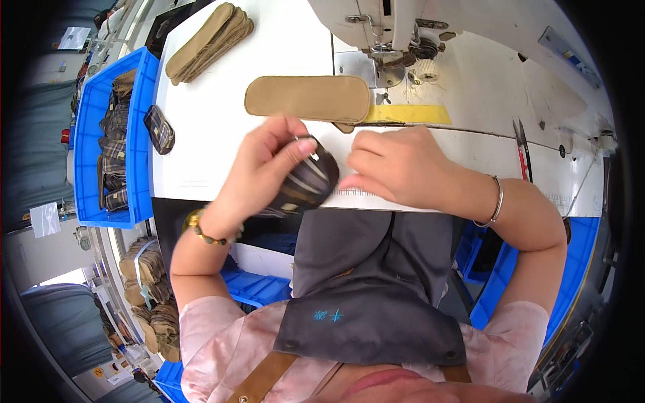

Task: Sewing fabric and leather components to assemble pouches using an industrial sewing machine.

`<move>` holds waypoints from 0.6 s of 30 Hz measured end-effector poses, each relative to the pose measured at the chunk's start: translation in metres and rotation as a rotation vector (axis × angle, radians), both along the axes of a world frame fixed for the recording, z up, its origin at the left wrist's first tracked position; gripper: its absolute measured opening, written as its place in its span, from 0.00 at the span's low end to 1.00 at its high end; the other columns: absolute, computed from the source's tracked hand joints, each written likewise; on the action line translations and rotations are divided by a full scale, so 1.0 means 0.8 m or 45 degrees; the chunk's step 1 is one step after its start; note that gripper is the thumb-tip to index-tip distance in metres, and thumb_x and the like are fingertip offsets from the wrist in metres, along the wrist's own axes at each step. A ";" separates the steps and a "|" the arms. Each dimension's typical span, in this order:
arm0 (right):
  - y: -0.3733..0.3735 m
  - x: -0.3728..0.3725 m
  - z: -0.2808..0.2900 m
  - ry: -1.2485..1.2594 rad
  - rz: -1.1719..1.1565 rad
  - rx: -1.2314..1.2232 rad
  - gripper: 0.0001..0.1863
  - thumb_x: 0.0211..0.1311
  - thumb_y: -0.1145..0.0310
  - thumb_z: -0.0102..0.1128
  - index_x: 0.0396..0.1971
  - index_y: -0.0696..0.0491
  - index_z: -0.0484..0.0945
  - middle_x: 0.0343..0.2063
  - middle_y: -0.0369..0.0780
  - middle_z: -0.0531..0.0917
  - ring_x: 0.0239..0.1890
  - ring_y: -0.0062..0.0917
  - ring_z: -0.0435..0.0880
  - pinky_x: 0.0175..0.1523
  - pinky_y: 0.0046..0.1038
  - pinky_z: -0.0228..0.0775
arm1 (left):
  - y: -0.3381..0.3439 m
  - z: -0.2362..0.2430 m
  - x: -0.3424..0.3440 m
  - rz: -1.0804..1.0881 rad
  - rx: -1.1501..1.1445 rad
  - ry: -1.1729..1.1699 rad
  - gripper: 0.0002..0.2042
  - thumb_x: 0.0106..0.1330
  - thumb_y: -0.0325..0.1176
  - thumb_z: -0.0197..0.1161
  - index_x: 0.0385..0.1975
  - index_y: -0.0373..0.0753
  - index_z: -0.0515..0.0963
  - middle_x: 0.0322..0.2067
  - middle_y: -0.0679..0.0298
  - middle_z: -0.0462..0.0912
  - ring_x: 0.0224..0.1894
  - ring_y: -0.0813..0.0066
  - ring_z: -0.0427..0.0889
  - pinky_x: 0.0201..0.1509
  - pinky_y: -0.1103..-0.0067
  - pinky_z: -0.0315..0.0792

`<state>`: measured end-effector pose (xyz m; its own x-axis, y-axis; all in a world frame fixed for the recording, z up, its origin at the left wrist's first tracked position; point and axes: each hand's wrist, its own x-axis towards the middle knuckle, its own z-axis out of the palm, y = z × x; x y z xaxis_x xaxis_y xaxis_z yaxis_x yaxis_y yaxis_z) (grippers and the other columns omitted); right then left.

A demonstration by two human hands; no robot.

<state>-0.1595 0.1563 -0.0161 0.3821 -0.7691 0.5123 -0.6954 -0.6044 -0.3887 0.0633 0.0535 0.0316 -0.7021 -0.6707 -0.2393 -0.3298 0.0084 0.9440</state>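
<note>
Between the thumb and fingers of my left hand (269, 164) is a dark plaid fabric piece (314, 180) with a rounded end, held over the table's front edge. Just right of it, my right hand (400, 164) has its fingers curled in; whatever is in them, if anything, is hidden. Beyond both hands lies a flat tan oblong piece (307, 98) with rounded ends, and a bit of tan material pokes out under its right end. A smaller plaid piece (160, 129) rests at the table's left edge.
A sewing machine (376, 33) stands at the back, with a yellow strip (411, 113) in front. Red-handled scissors (522, 151) lie at right. Stacked tan pieces (209, 41) sit at far left. A blue crate (142, 174) of plaid pieces adjoins the table's left side.
</note>
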 end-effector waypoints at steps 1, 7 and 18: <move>-0.003 -0.001 -0.006 0.074 -0.089 -0.146 0.12 0.61 0.59 0.66 0.36 0.53 0.80 0.45 0.40 0.84 0.20 0.25 0.82 0.25 0.30 0.74 | -0.011 0.010 -0.004 -0.036 -0.164 -0.050 0.06 0.72 0.28 0.62 0.38 0.33 0.74 0.30 0.68 0.81 0.34 0.86 0.76 0.39 0.84 0.72; -0.011 -0.017 -0.015 0.457 -0.309 -0.009 0.17 0.62 0.60 0.64 0.43 0.58 0.83 0.49 0.42 0.84 0.23 0.26 0.85 0.25 0.30 0.76 | -0.072 0.040 -0.057 -0.718 -0.598 -0.291 0.05 0.67 0.26 0.64 0.39 0.32 0.82 0.31 0.64 0.85 0.34 0.79 0.80 0.43 0.80 0.75; -0.015 -0.031 -0.024 0.321 -0.250 -0.072 0.09 0.57 0.69 0.63 0.34 0.59 0.82 0.36 0.41 0.84 0.24 0.29 0.86 0.25 0.32 0.76 | -0.104 -0.038 -0.122 -0.611 -0.633 -0.118 0.06 0.64 0.28 0.68 0.36 0.34 0.86 0.30 0.61 0.87 0.31 0.72 0.83 0.38 0.77 0.77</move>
<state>-0.1846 0.1440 -0.0354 0.3494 -0.8136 0.4647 -0.8709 -0.4650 -0.1592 -0.0343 -0.0299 0.0013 -0.9398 -0.3368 -0.0572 -0.2603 0.5976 0.7584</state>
